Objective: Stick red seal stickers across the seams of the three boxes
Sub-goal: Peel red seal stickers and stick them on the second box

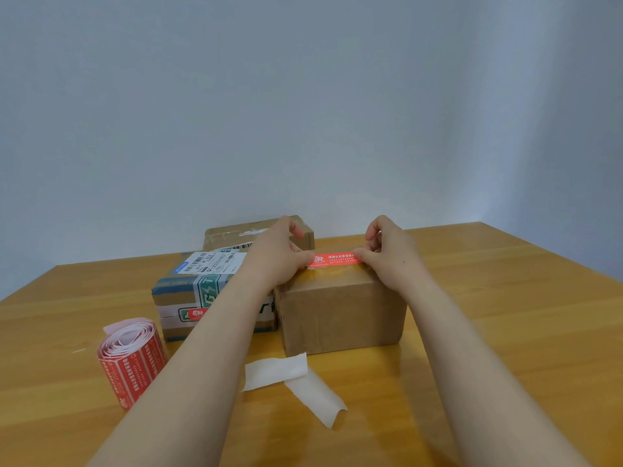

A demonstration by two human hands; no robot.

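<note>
**A:** Where is the red sticker held?

**B:** It is pinched at both ends, the left end by the left hand and the right end by the right hand. It is stretched along the top of the brown box. Whether it already touches the cardboard cannot be told.

**A:** How is it laid?

**B:** Its long axis runs left to right between the hands, so neither hand is nearer. The box top lies directly beneath, so a downward press is judged to be what is called for. The seam's run under the glossy tape cannot be made out.

**A:** And the count?

**B:** Three boxes are counted: the brown box, a printed box just beside it on the left, and a back box behind. A second sticker is seen on the printed box's front. One roll and two backing strips are found on the table.
</note>
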